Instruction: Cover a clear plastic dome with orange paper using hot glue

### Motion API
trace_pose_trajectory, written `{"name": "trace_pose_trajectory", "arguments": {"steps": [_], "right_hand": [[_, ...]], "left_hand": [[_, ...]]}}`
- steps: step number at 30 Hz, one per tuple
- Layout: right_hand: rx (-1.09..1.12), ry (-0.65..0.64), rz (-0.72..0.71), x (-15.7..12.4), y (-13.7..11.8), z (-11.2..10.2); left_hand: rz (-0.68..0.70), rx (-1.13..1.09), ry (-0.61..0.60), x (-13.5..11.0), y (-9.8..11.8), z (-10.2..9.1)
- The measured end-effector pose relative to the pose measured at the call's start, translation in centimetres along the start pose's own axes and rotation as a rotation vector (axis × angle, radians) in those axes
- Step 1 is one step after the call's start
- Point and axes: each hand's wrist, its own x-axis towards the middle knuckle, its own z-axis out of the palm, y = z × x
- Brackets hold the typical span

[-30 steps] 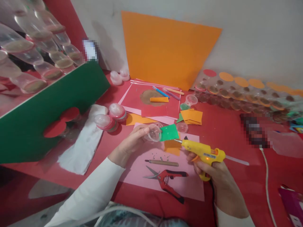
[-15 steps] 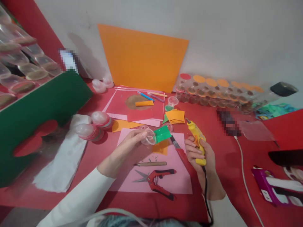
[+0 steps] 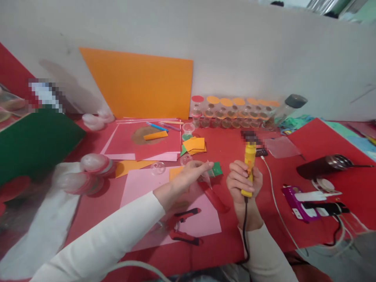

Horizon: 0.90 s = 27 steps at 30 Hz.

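Note:
My left hand [image 3: 192, 174] pinches a small clear plastic cup [image 3: 205, 174], mostly hidden by the fingers. A green paper piece [image 3: 217, 169] sticks out from its far side. My right hand [image 3: 243, 182] is wrapped round a yellow hot glue gun [image 3: 249, 166], its black cord hanging down. The gun is to the right of the green paper, apart from it. Under my left arm lies a pink sheet [image 3: 138, 184] with red-handled pruning shears [image 3: 186, 237], their blades partly covered. A clear plastic lid [image 3: 158, 168] rests at the sheet's far edge.
Orange paper pieces [image 3: 194, 144] are stacked beyond my left hand. Clear cups with orange tops [image 3: 226, 102] line the wall. Stacked plastic domes [image 3: 96, 162] and a white cloth [image 3: 58, 219] lie left. To the right are a purple power strip [image 3: 296, 201] and a dark tumbler [image 3: 320, 166].
The view has turned right. My left hand has carried the cup and green paper rightward, closer to the glue gun. The gun has tipped, its nozzle now pointing away from me.

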Motion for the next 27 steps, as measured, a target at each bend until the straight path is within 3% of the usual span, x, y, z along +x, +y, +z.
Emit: {"name": "trace_pose_trajectory", "arguments": {"steps": [2,6,12,18,22,24,27], "right_hand": [[0.005,-0.042,-0.017,0.1,0.0,-0.2],[0.032,-0.082,-0.006,0.1,0.1,-0.2],[-0.281,0.108,-0.073,0.1,0.2,1.1],[-1.199,0.413,-0.201,0.0,0.5,1.5],[-1.449,0.481,-0.302,-1.6,0.4,0.8],[-1.668,0.433,-0.382,-2.7,0.1,0.5],[-2.325,0.062,-0.555,-4.0,-0.5,0.5]], "left_hand": [[-0.010,0.005,0.040,0.1,0.1,0.7],[0.032,-0.028,0.011,0.1,-0.1,0.8],[0.070,-0.062,-0.065,0.3,-1.0,-0.1],[0.118,-0.032,-0.094,-2.3,-0.2,-2.1],[0.057,-0.149,-0.216,-5.7,-0.5,-4.9],[0.062,-0.276,-0.220,-7.0,-1.2,-6.3],[0.014,-0.514,-0.218,-8.0,-2.4,-7.9]]}}
